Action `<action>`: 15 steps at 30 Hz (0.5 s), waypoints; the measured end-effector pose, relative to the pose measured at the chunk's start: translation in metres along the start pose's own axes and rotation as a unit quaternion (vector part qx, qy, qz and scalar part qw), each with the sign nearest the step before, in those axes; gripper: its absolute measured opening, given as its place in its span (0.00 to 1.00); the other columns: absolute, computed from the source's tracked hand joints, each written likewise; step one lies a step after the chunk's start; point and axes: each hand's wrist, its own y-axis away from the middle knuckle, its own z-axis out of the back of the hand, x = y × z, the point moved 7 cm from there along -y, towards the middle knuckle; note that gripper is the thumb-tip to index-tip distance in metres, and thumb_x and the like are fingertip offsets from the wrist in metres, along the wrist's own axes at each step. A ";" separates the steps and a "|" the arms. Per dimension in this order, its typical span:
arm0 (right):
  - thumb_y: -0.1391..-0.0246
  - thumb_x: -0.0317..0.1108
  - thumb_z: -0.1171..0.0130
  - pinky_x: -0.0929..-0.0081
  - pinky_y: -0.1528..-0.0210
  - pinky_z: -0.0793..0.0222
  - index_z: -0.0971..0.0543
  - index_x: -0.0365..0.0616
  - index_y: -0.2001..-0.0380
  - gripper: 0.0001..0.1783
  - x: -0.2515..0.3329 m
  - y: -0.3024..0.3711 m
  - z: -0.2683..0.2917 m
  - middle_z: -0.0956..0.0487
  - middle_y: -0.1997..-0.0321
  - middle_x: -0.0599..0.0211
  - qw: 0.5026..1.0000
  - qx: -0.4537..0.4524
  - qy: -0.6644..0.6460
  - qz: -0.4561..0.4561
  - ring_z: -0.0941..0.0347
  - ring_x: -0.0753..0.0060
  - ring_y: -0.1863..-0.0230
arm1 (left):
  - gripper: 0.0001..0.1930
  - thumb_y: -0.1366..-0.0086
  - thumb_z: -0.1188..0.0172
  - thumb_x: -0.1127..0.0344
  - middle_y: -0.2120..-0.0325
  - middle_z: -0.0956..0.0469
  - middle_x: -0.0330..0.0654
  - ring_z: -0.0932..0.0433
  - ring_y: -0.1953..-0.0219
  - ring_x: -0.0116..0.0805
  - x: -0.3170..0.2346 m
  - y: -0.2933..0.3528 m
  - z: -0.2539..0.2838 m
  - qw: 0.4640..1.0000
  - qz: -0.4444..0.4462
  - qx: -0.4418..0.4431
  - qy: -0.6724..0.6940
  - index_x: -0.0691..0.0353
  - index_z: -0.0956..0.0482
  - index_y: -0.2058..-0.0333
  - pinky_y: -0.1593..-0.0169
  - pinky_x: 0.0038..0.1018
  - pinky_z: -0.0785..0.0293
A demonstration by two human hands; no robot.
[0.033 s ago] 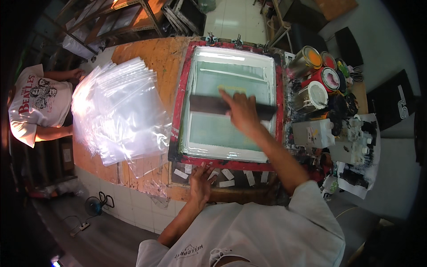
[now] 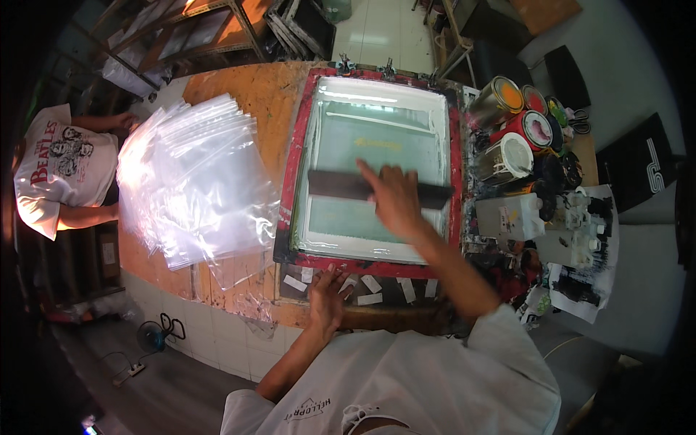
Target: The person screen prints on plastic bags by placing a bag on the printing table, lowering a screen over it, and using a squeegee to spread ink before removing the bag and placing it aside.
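Note:
A screen printing frame [image 2: 283,217] with red edges lies on the table in front of me, its mesh pale green with a small yellow print in the middle. My right hand [image 2: 397,199] grips a dark, wide squeegee [image 2: 330,185] laid across the mesh, the index finger stretched forward over it. At the near edge of the frame is my left hand [image 2: 328,296], its curled fingers holding that edge; the fingertips are partly hidden. To the left, a fanned pile of clear plastic bags [image 2: 210,181] covers part of the wooden table [image 2: 279,94].
Paint cans [image 2: 507,94], a white tub [image 2: 515,156] and plastic bottles [image 2: 511,217] crowd the right side. Clamps [image 2: 388,69] line the frame's far edge. Pale strips [image 2: 370,299] lie along the near edge. Another person [image 2: 69,163] stands left, beside the bags.
My right hand has drawn the squeegee a little toward me across the mesh, and more of the yellow print shows beyond it. My left hand stays at the frame's edge.

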 end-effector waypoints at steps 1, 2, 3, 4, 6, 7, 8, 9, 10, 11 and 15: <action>0.49 0.23 0.35 0.51 0.49 0.44 0.33 0.56 0.27 0.44 0.019 0.024 0.008 0.26 0.60 0.59 1.000 -0.017 -0.002 0.000 0.30 0.55 0.54 | 0.15 0.31 0.34 0.51 0.56 0.21 0.39 0.24 0.47 0.40 -0.005 0.003 -0.002 1.000 -0.005 0.000 -0.003 0.52 0.25 0.56 0.40 0.52 0.32; 0.49 0.20 0.38 0.52 0.49 0.44 0.32 0.55 0.27 0.44 0.036 0.045 0.011 0.28 0.61 0.61 0.999 -0.033 0.016 -0.006 0.31 0.57 0.55 | 0.14 0.31 0.33 0.52 0.58 0.20 0.38 0.22 0.49 0.40 -0.010 0.008 -0.005 1.000 -0.010 0.001 -0.006 0.52 0.25 0.58 0.40 0.51 0.31; 0.49 0.19 0.40 0.52 0.48 0.45 0.31 0.56 0.27 0.43 0.049 0.064 0.015 0.30 0.61 0.63 0.998 -0.064 0.026 0.000 0.33 0.59 0.56 | 0.13 0.31 0.33 0.53 0.60 0.20 0.37 0.21 0.51 0.39 -0.016 0.013 -0.011 1.000 -0.015 0.005 -0.009 0.51 0.25 0.59 0.41 0.50 0.30; 0.48 0.20 0.39 0.52 0.47 0.46 0.31 0.57 0.27 0.43 0.059 0.081 0.015 0.30 0.61 0.63 0.994 -0.098 0.047 -0.001 0.34 0.59 0.56 | 0.12 0.31 0.33 0.56 0.60 0.19 0.38 0.20 0.51 0.38 -0.024 0.020 -0.018 0.999 -0.025 0.025 -0.002 0.52 0.25 0.59 0.43 0.46 0.28; 0.46 0.25 0.38 0.51 0.46 0.46 0.31 0.57 0.27 0.41 0.069 0.101 0.011 0.31 0.61 0.64 0.988 -0.135 0.071 -0.002 0.35 0.60 0.55 | 0.10 0.31 0.32 0.62 0.60 0.18 0.39 0.18 0.53 0.35 -0.043 0.035 -0.035 0.998 -0.037 0.053 0.009 0.54 0.25 0.57 0.47 0.39 0.25; 0.45 0.28 0.36 0.51 0.46 0.47 0.31 0.56 0.27 0.40 0.076 0.106 0.020 0.31 0.61 0.64 0.984 -0.161 0.076 0.005 0.35 0.60 0.55 | 0.11 0.31 0.33 0.63 0.59 0.18 0.39 0.17 0.54 0.35 -0.055 0.043 -0.049 0.994 -0.065 0.091 0.014 0.56 0.24 0.56 0.46 0.39 0.24; 0.44 0.31 0.35 0.51 0.45 0.47 0.31 0.55 0.28 0.40 0.080 0.105 0.027 0.30 0.61 0.64 0.983 -0.162 0.081 0.006 0.35 0.60 0.55 | 0.11 0.32 0.33 0.64 0.59 0.17 0.39 0.17 0.54 0.35 -0.067 0.051 -0.060 0.990 -0.085 0.109 0.015 0.57 0.24 0.55 0.44 0.39 0.23; 0.44 0.35 0.34 0.51 0.46 0.47 0.31 0.54 0.28 0.39 0.086 0.103 0.045 0.30 0.60 0.63 0.980 -0.184 0.076 0.014 0.35 0.59 0.55 | 0.12 0.32 0.33 0.66 0.59 0.17 0.40 0.17 0.55 0.35 -0.076 0.057 -0.068 0.990 -0.094 0.101 0.012 0.59 0.23 0.54 0.43 0.39 0.22; 0.43 0.40 0.34 0.50 0.46 0.46 0.31 0.52 0.28 0.39 0.092 0.097 0.069 0.30 0.59 0.63 0.981 -0.181 0.071 0.017 0.35 0.58 0.56 | 0.12 0.33 0.33 0.68 0.59 0.17 0.40 0.17 0.55 0.35 -0.090 0.066 -0.084 0.980 -0.129 0.152 0.019 0.60 0.23 0.53 0.42 0.39 0.22; 0.42 0.45 0.33 0.50 0.47 0.46 0.31 0.50 0.29 0.39 0.101 0.087 0.099 0.30 0.59 0.62 0.980 -0.184 0.063 0.029 0.35 0.58 0.56 | 0.13 0.34 0.34 0.70 0.60 0.18 0.39 0.17 0.55 0.35 -0.102 0.072 -0.095 0.972 -0.154 0.176 0.020 0.62 0.23 0.53 0.41 0.40 0.22; 0.38 0.54 0.38 0.51 0.51 0.43 0.26 0.44 0.36 0.34 0.114 0.035 0.202 0.27 0.62 0.57 0.972 -0.213 0.087 0.048 0.31 0.55 0.59 | 0.23 0.33 0.39 0.68 0.49 0.22 0.42 0.22 0.46 0.37 -0.148 0.072 -0.133 0.923 -0.253 0.287 -0.028 0.64 0.29 0.41 0.39 0.42 0.27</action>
